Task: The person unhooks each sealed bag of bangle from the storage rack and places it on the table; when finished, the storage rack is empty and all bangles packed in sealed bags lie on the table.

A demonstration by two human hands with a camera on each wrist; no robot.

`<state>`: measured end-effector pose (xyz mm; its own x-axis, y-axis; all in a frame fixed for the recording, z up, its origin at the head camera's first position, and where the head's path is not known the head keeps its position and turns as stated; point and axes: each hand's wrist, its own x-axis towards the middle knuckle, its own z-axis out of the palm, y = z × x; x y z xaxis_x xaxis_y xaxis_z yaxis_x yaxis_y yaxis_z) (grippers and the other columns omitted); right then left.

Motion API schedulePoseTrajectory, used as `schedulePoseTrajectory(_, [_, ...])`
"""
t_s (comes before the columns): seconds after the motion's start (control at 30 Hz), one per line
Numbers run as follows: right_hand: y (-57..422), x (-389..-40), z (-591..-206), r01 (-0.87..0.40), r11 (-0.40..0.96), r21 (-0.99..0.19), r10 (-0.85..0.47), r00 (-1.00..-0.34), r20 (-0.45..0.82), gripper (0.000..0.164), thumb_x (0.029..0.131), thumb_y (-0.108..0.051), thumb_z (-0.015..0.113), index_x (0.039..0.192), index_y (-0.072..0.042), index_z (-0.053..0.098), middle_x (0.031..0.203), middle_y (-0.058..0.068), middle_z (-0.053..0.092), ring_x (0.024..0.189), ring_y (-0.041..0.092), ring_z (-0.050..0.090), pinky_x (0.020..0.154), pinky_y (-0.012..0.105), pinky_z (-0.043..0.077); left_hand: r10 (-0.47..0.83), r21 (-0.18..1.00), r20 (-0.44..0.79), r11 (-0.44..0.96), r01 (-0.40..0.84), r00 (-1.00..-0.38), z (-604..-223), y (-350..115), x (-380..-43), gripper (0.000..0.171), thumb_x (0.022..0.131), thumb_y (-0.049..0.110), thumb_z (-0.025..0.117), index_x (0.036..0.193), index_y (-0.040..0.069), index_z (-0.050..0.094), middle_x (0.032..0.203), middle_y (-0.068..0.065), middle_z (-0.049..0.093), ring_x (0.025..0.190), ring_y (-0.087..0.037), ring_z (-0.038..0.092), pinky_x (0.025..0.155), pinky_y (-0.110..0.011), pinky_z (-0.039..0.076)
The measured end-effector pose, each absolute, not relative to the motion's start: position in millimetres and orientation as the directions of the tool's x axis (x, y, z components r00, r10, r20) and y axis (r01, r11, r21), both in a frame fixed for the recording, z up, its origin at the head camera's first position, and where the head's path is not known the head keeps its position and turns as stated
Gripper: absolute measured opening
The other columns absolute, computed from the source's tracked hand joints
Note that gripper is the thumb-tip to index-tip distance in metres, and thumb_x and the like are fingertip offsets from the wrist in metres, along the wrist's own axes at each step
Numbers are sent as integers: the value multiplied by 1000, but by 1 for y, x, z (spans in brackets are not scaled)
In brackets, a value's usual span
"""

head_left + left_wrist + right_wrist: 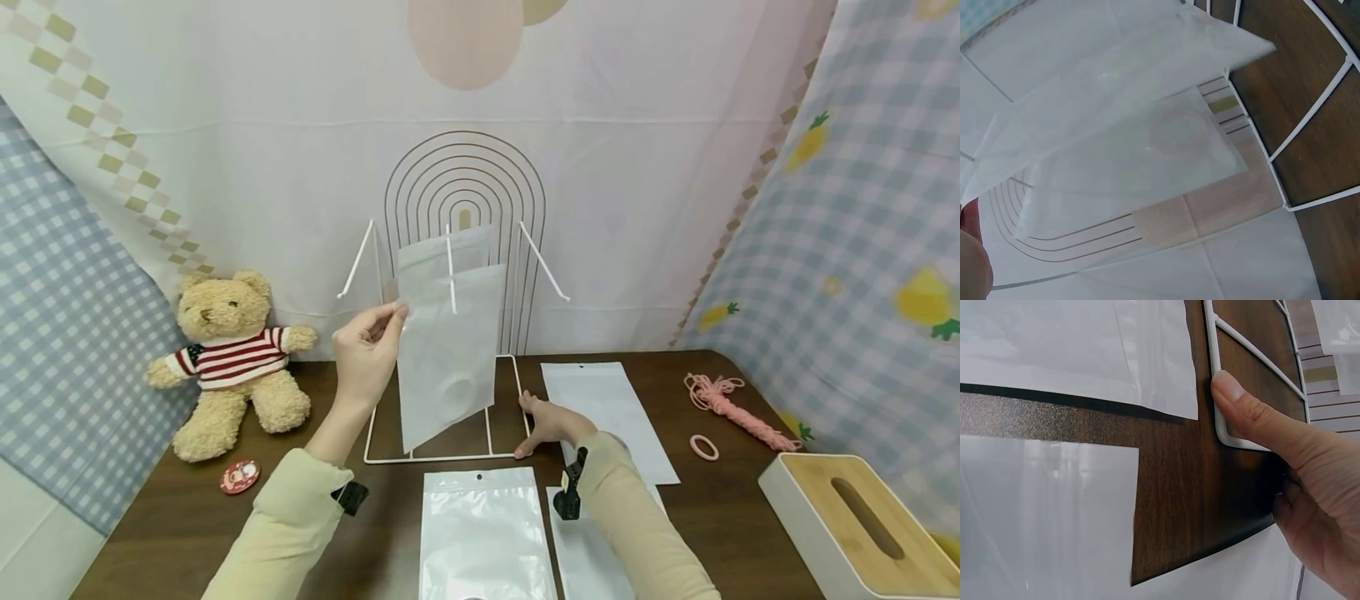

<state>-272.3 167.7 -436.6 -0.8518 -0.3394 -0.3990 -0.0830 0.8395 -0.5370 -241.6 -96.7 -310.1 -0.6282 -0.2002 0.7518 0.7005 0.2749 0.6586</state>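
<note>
A white wire rack [450, 457] stands on the table, with arms projecting at its top. Two translucent white zip bags hang at its middle arm: a front bag [450, 358] and, behind and higher, a rear bag [420, 260]. Thumb and fingers of my left hand [365, 343] pinch the front bag's left edge near its top. A faint ring shape [459, 390] shows low in the bags. My right hand [553, 423] holds the front right corner of the rack's base, its thumb [1235, 394] on the wire; some fingertips are hidden in the right wrist view.
White bags lie flat: one in front [480, 533], one beside it [588, 550] under my right forearm, another right of the rack [600, 400]. A teddy bear [232, 358] and round badge [240, 477] are left; pink cord [738, 412], pink ring [703, 447] and tissue box [810, 525] right.
</note>
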Motion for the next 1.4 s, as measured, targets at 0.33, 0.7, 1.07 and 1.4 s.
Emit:
schedulePoseTrajectory(0.33, [171,-271,-436,-87,831,-550,-347,-853,-391,105,68,-24,80,145,2,13,153,19,4,141,36,5,113,49,14,-197,668,744,164,726,-639,-313,-96,-225,10,82,-1,64,83,-11,66,84,-26,68,69,8,61,59,-8,48])
schedulePoseTrajectory(0.7, [172,-271,-435,-100,835,-541,-354,-850,-389,105,68,-25,80,145,1,13,153,18,4,141,35,4,114,49,12,-202,717,692,84,692,-693,-312,-104,-209,10,80,-3,65,77,-12,63,75,22,66,48,6,44,41,-12,30])
schedulePoseTrajectory(1.07, [175,-271,-434,-83,829,-554,-349,-850,-394,105,69,-24,79,146,-1,12,154,17,1,142,34,1,114,50,11,-204,713,694,68,697,-690,-310,-105,-201,10,78,-4,66,74,-12,61,68,19,65,48,5,44,42,-12,32])
schedulePoseTrajectory(1.4, [174,-272,-438,-93,822,-561,-361,-848,-388,106,69,-26,79,146,-2,10,154,16,1,142,34,2,114,49,12,-167,703,699,-14,711,-695,-306,-114,-183,4,78,-1,68,74,-3,67,67,14,67,50,4,48,45,-13,35])
